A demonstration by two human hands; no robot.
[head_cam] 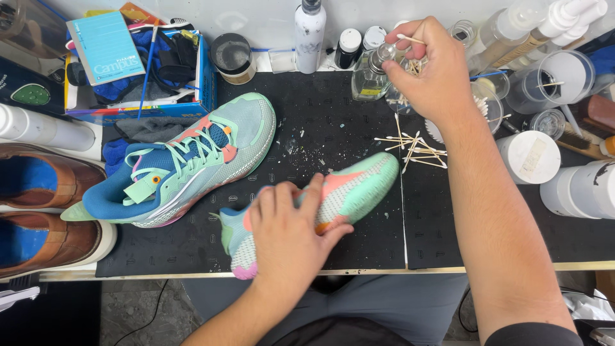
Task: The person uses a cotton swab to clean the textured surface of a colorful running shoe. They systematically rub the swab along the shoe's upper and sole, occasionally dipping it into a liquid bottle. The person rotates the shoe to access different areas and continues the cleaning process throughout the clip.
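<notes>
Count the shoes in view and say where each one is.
4. One mint-and-blue sneaker lies on the black mat; its mate sits under the left hand; two brown leather shoes sit at the left edge, partly cut off.

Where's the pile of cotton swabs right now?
In the head view the cotton swabs lie loose on the black mat, right of centre, just below the right hand and beside the toe of the held mint sneaker.
</notes>
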